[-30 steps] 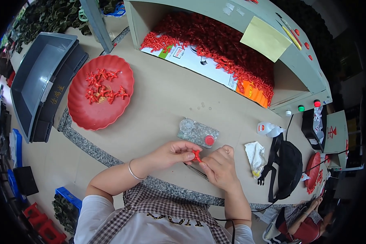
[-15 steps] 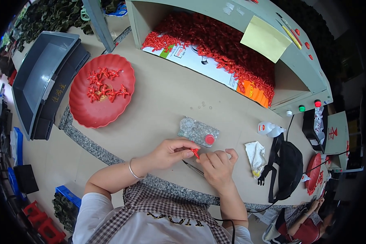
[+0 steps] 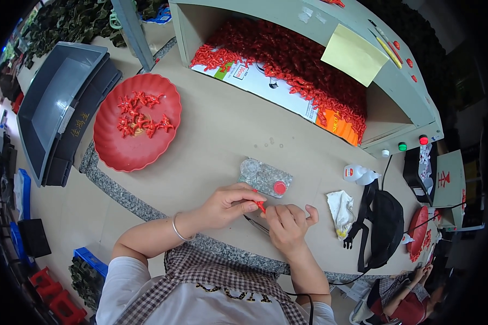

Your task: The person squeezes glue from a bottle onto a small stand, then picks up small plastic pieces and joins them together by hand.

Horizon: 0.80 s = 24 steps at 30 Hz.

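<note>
Between my hands, over the near edge of the table, is a small glossy red piece point(image 3: 261, 206). My left hand point(image 3: 226, 206) pinches its upper end with thumb and fingertips. The curled fingers of my right hand point(image 3: 288, 226) close at its lower end, with the little finger sticking out. Metal tweezers point(image 3: 256, 223) run in under my right hand; whether the palm holds them I cannot tell. Just beyond lies a grey speckled stone slab point(image 3: 265, 174), bearing a clear round dish point(image 3: 250, 166) and a red cap-like cup point(image 3: 279, 187).
To the left are a scalloped red plate point(image 3: 165, 142) with several red star-shaped figures point(image 3: 141, 114) and grey bins point(image 3: 51, 108). A shelf box at the back holds heaped red pieces point(image 3: 287, 59). Rightward lie white bottles point(image 3: 358, 173), a stained cloth point(image 3: 339, 211) and a black bag point(image 3: 386, 227). A co-worker point(image 3: 406, 298) sits lower right.
My right hand has turned slightly and its fingertips have shifted a little down along the red piece, so more of it shows. My left hand stays nearly in place.
</note>
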Tool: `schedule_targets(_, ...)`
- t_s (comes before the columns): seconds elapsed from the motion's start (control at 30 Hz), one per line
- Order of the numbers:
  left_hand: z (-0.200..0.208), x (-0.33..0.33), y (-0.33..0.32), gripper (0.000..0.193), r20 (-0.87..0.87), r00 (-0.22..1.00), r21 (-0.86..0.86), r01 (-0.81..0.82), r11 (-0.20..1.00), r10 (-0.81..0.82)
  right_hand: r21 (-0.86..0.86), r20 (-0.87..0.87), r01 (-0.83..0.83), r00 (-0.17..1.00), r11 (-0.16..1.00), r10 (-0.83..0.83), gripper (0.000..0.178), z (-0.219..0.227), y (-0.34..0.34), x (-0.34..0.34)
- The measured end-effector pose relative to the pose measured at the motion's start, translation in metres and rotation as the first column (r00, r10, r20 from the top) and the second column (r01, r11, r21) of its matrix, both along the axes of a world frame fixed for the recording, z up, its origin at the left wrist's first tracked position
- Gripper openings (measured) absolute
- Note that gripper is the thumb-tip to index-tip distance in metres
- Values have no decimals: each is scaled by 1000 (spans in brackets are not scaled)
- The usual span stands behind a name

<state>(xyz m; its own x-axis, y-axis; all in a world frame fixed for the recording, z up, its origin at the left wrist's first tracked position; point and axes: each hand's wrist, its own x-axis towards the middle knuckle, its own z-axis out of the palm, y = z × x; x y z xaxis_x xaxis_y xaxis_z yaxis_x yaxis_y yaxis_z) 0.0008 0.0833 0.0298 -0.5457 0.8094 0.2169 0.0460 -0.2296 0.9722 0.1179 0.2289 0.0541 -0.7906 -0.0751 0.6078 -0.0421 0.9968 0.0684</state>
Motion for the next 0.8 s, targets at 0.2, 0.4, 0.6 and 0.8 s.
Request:
schedule_targets(0.2, 0, 2, 1, 20, 34, 998, 0, -43, 999, 43, -11, -16, 9, 1000, 1000, -9, 11, -3, -1, -4)
schedule_targets(0.4, -3, 0, 1, 20, 38, 998, -92, -37, 995, 41, -94, 25, -6, 1000, 996, 9, 15, -4, 0, -8)
schedule_targets(0.6, -4, 3, -1, 20, 152, 988, -49, -23, 999, 30, -109, 23, -5, 1000, 994, 7, 15, -3, -3, -9)
schedule_targets(0.8, -9, 2, 0, 20, 257, 966, -111, 14, 994, 15, -176, 43, -17, 999, 984, 25, 14, -3, -3, -11)
